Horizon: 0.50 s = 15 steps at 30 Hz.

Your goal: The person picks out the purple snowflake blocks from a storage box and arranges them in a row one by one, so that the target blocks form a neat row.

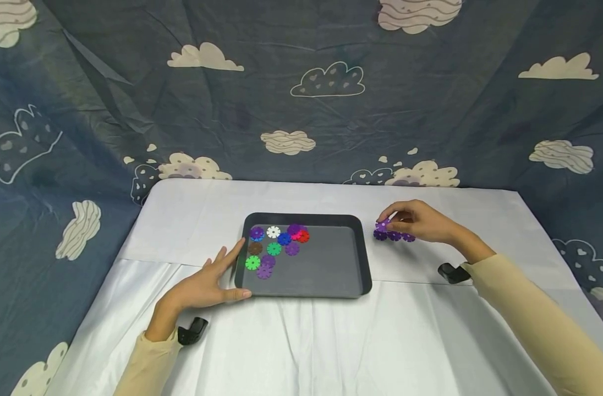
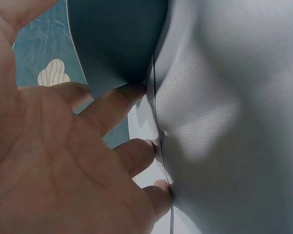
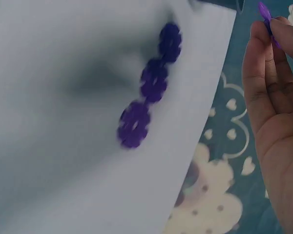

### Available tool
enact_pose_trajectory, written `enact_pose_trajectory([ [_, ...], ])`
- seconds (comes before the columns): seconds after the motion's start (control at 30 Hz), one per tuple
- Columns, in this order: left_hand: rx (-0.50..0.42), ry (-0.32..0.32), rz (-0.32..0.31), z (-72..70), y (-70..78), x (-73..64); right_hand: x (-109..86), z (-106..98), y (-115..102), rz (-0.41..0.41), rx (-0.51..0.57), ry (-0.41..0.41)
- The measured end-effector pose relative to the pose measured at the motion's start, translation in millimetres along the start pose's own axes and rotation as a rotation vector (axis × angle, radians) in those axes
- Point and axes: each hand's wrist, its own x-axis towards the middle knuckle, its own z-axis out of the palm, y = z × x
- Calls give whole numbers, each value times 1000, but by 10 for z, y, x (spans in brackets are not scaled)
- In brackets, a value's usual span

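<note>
My right hand [image 1: 420, 221] pinches a light purple notched disc [image 1: 382, 226] between thumb and fingers. Below it on the white cloth lies a row of dark purple notched discs [image 3: 154, 80], three of them joined edge to edge in the right wrist view. That view also has the pinched disc [image 3: 264, 9] edge-on at the fingertips. My left hand [image 1: 199, 287] is spread at the left end of a dark grey tray [image 1: 326, 264], its fingertips touching the rim. Loose notched discs in green, brown, white, blue, red and purple lie in the tray's left half.
A white cloth [image 1: 331, 341] covers the table, with a crease running across it. Behind and beside it hangs a dark blue curtain [image 1: 301, 115] with cloud prints. A black wrist device [image 1: 452, 273] sits at my right cuff, another [image 1: 192, 331] at my left.
</note>
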Motion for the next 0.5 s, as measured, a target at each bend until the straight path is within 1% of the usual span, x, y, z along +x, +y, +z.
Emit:
enact_pose_trajectory([
  [0.13,5,-1,-4,4,0,-4,-75,-40,138,47,-4,40],
  [0.33,-2,-9,-14,9,5,-1,-221,-74,328,62,-24,104],
  [0.5,8,-10,-14,5,2,-5,-345,-122,466,112,-52,143],
])
